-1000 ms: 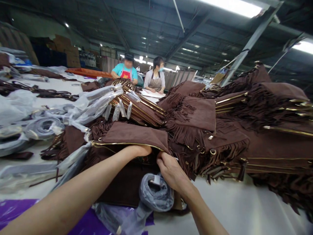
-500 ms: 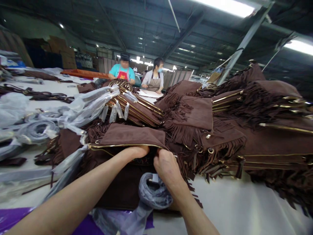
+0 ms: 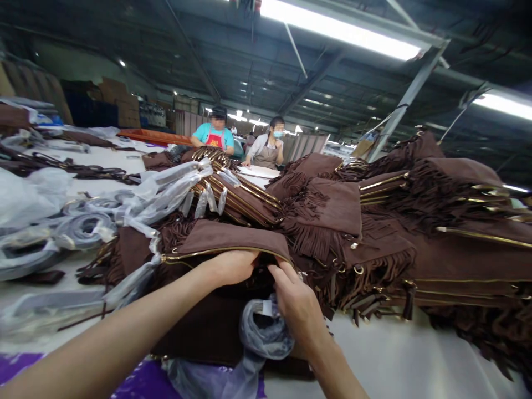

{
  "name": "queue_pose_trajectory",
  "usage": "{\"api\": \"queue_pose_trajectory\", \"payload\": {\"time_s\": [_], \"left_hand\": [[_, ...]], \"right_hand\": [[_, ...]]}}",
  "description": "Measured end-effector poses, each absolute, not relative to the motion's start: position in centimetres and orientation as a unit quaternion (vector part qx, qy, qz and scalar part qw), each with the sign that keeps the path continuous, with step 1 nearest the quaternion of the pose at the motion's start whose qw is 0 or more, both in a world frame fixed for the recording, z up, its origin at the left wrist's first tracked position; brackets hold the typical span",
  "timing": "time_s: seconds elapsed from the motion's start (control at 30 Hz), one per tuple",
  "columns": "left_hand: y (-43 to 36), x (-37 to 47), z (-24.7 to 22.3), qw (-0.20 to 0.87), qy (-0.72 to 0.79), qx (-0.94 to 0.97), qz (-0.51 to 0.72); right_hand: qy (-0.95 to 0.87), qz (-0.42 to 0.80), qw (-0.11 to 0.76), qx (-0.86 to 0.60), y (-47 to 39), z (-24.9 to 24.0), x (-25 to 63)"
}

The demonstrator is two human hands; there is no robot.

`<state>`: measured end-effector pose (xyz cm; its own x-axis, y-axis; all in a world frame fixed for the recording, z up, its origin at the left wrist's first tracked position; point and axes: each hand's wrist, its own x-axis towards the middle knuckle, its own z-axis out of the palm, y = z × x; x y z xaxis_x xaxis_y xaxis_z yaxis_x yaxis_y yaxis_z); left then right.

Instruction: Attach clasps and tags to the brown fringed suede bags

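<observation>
A dark brown fringed bag (image 3: pixel 236 235) lies before me with its gold zipper open and its mouth facing me. My left hand (image 3: pixel 236 267) reaches into the mouth; its fingers are hidden inside. At the right end of the opening, my right hand (image 3: pixel 293 288) is closed on the bag's edge, with the fingertips partly out of sight. A coil of strap wrapped in clear plastic (image 3: pixel 249 332) hangs over the bag's front below my right hand. More plastic-wrapped strap (image 3: pixel 155 249) is attached at the zipper's left end.
Stacked brown fringed bags with gold zippers (image 3: pixel 332 202) rise behind and to the right. Plastic-wrapped strap coils (image 3: pixel 85 228) cover the left of the white table (image 3: pixel 374 343). Purple plastic (image 3: pixel 137 382) lies at the front. Two people (image 3: pixel 214 136) are at the far side.
My right hand has shifted slightly, its fingers straighter along the bag's edge instead of curled in a fist. My left hand stays inside the mouth. The whole view has dipped and shifted a little.
</observation>
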<state>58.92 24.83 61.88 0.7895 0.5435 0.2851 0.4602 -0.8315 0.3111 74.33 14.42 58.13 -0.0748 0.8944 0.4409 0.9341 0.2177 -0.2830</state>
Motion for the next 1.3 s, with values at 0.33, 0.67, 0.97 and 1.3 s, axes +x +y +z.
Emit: {"api": "queue_pose_trajectory", "payload": {"time_s": [0.33,0.67,0.97,1.3], "left_hand": [[19.9,56.3,62.8,0.465,0.180,0.787,0.364],[17.8,58.3,60.5,0.537,0.166,0.747,0.355],[18.4,57.9,58.7,0.588,0.215,0.686,0.371],[17.4,58.5,59.0,0.520,0.171,0.750,0.370]], "right_hand": [[-0.674,-0.089,0.488,-0.548,14.3,60.8,71.8],[-0.610,0.082,0.577,-0.537,16.1,62.3,70.7],[-0.455,0.383,0.651,-0.471,12.8,61.9,74.7],[-0.476,0.388,0.652,-0.444,14.0,60.3,72.1]]}}
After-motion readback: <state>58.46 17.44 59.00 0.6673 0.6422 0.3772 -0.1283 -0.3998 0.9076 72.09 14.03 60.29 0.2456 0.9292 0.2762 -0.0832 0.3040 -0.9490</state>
